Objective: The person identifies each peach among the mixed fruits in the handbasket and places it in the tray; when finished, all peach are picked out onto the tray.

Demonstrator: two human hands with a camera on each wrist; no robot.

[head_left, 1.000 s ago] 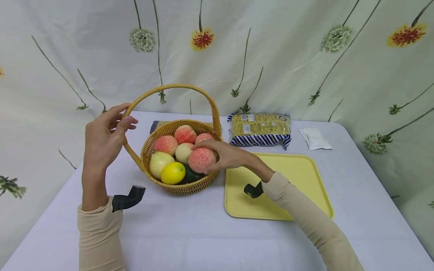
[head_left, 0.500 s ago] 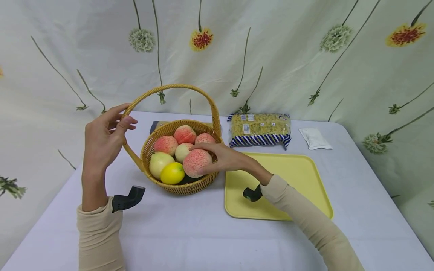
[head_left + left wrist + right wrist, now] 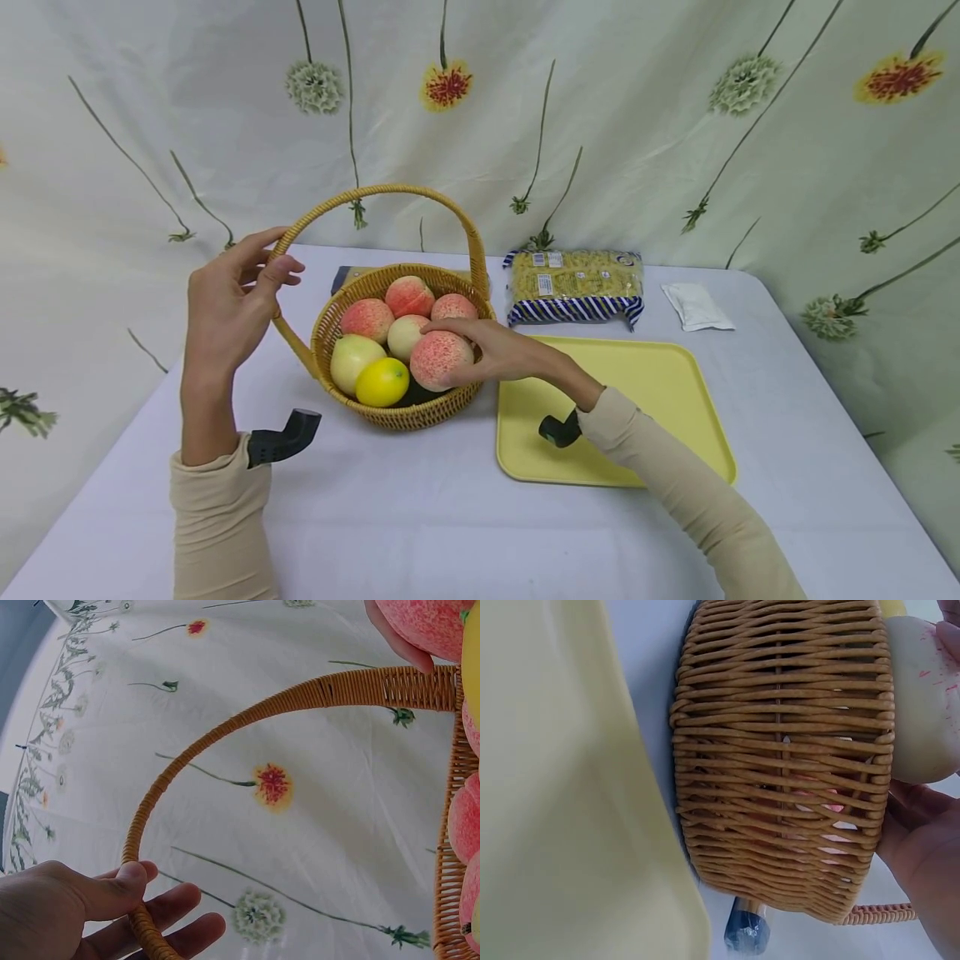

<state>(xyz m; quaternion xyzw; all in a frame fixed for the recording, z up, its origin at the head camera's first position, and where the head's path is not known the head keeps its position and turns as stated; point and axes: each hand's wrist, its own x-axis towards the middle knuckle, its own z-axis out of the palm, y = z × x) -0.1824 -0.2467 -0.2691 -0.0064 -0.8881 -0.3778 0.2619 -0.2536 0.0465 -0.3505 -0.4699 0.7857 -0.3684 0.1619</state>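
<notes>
Head view: right fingers (image 3: pixel 459 325) curled round pink peach (image 3: pixel 441 360), parted to its width — peach in near right part of basket (image 3: pixel 405 422). Left fingers (image 3: pixel 178 900) loosely round handle (image 3: pixel 390 190); best steady there. Lift straight, even pinch, sparing lemon (image 3: pixel 382 383) just beside. Rim close under right fingers — clear it first. Broadest room over tray (image 3: pixel 652 375), right of basket; table (image 3: pixel 420 533) stretches nearer.

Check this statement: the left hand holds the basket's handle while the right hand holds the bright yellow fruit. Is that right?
Not quite: the head view shows the right hand holding a pink-speckled fruit; the bright yellow fruit lies in the basket. The left hand does hold the handle.
</notes>
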